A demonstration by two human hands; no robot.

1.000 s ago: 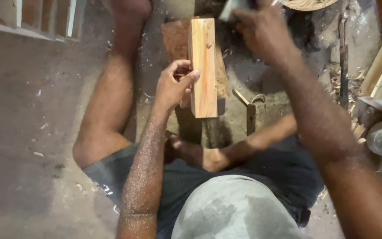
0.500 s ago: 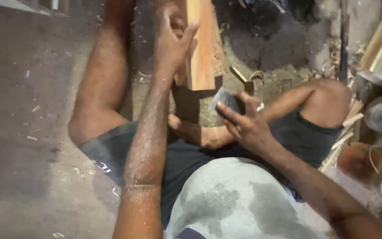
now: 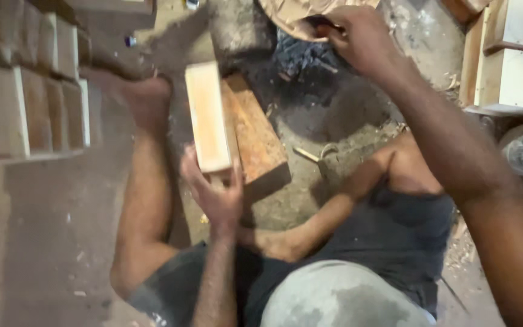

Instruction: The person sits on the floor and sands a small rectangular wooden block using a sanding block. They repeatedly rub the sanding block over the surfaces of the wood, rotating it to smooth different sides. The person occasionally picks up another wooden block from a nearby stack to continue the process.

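Head view:
L hand [image 3: 216, 194]: my fingers closed round near end of pale wood block [image 3: 208, 118], standing on edge.
Block spot: rest runs away from my grip, on darker wood slab [image 3: 260, 142] just right of it.
Handling: prob stiff, light, rough; hold low, by long sides.
R hand [image 3: 358, 36]: up far right, curled on sth small, can't tell what.
Pkgs/labels: torn brown paper [image 3: 298, 15] beside R hand; no signs seen.
Far left: pale wooden boxes [image 3: 25, 91], stacked.

Bare arms with no sleeves, bare legs and a bare foot [image 3: 146, 97] up at eleven o'clock, dark shorts [image 3: 394, 236] at four o'clock, a pale grey shirt [image 3: 340, 297] at six, and wood dust speckling the left forearm [image 3: 216, 284].
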